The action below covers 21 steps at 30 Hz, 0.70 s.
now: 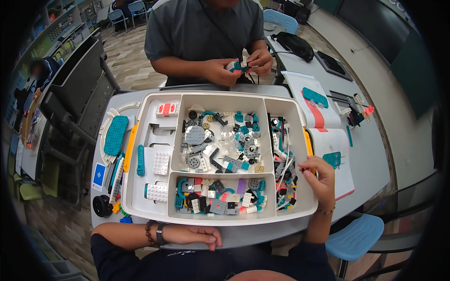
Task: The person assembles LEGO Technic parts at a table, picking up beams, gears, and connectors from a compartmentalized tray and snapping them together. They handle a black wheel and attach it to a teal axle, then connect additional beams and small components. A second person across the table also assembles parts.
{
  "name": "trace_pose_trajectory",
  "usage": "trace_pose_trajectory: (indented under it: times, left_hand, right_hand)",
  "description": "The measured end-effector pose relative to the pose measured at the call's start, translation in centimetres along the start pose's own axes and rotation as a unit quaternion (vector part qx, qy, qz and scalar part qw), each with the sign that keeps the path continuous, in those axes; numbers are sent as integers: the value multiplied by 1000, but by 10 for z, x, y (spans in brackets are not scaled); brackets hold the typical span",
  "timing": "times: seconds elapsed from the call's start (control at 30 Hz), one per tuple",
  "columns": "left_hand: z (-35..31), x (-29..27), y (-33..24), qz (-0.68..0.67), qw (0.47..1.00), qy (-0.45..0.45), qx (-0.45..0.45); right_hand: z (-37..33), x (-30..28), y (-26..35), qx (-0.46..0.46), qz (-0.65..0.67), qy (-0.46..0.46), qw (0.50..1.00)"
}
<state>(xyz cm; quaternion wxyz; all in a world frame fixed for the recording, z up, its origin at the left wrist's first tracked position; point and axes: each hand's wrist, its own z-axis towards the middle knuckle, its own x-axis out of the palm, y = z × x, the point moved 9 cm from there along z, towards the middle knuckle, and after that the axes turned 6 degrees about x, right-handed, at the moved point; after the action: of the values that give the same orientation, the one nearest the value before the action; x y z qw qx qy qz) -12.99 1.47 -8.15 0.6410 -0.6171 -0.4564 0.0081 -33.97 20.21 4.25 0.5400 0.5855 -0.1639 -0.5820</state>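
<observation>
Two hands: right hand (pixel 320 178) in parts tray (pixel 154 100), booklet (pixel 328 136) beside.

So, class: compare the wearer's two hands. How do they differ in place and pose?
The right hand reaches into the white sorting tray's right-hand compartment, fingers among the small parts; the left hand lies flat on the grey table edge, outside the tray. The left wrist wears a bead bracelet and watch; the right only a thin band. Both are bare.
</observation>
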Motion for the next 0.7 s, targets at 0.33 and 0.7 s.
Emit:
trace_pose_trajectory:
  times: [0.33, 0.7]
  left_hand:
    - [-1, -3, 1, 12, 999, -17, -24]
    - [-3, -9, 2, 23, 996, -75, -42]
  right_hand:
    - [-17, -45, -13, -79, 167, -207, 961]
    - [1, -19, 0, -78, 0, -39, 996]
